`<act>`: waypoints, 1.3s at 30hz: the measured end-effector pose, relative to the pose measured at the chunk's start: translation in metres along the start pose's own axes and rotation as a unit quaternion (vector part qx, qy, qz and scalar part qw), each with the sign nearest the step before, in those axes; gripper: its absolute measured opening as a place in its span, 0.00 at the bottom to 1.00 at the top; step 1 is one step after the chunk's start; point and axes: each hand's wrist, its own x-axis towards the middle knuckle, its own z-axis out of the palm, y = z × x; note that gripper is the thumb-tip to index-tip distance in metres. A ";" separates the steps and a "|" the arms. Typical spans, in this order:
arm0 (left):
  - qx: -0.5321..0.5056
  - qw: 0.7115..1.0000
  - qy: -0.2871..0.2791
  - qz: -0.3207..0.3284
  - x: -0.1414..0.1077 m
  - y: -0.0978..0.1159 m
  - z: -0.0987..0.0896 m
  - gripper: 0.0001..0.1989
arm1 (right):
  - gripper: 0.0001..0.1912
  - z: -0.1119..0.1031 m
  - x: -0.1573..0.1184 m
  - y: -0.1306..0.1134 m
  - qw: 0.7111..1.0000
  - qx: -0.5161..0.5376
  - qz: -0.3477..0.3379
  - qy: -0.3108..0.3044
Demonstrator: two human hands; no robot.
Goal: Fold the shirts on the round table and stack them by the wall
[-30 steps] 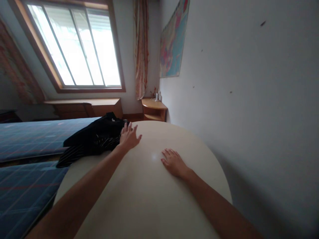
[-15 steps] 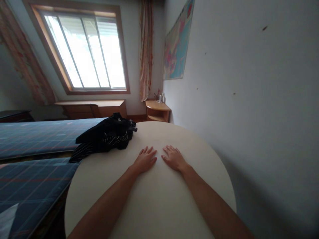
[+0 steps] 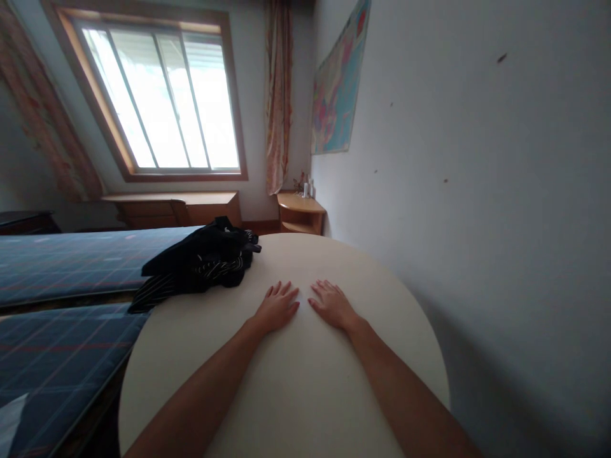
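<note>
My left hand [image 3: 277, 307] lies palm down on the round cream table [image 3: 305, 394], its fingers spread and nothing in it. To its right, a small gap away, my right hand [image 3: 333, 305] rests flat on the same tabletop, fingers apart and also holding nothing. A crumpled heap of black clothing [image 3: 205, 257], partly with thin white stripes, sits at the table's back left edge and hangs over toward the bed. The heap is nearer to my left hand, and neither hand touches it.
Beds with blue plaid covers [image 3: 62, 337] stand at the left. A pale wall [image 3: 477, 254] runs close along the right side. Behind are a wooden desk [image 3: 210, 198], a corner shelf [image 3: 300, 203] with small items, a window and curtains; a map hangs on the wall.
The whole view has shifted very slightly, with the table and room a little further left in the picture. Both hands stay flat in the same place on the table.
</note>
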 end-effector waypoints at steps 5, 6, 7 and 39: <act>-0.002 1.000 0.002 0.000 0.000 0.000 0.000 0.26 | 0.33 0.000 0.000 0.000 1.000 -0.001 -0.001 0.002; -0.003 1.000 0.002 -0.001 0.000 0.000 0.001 0.26 | 0.33 -0.001 0.000 0.000 1.000 0.000 -0.001 0.001; -0.006 1.000 0.004 -0.002 0.000 0.001 0.001 0.26 | 0.33 -0.001 0.000 0.000 1.000 0.001 -0.001 0.000; 0.089 0.860 0.341 -0.369 0.002 -0.099 -0.084 0.31 | 0.33 -0.001 -0.002 0.002 1.000 0.018 -0.003 0.001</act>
